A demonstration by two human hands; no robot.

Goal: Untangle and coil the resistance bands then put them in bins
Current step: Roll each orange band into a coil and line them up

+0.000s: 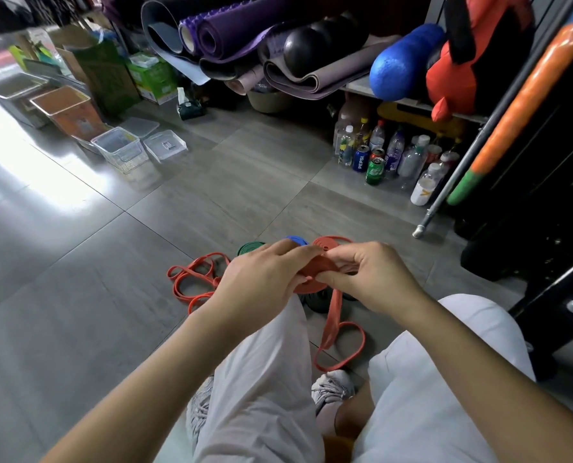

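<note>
Your left hand [265, 272] and right hand [368, 275] both pinch the half-wound red band [315, 272] above the floor [111, 295]; it looks soft and springy, so grip the coil's edge.

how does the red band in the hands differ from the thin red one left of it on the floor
The held red band is broad; the thin red band is narrow. The held one is partly coiled, the thin one sprawls in loose loops. The left hand and right hand grip the held one; the thin one lies untouched. Both are red.
</note>
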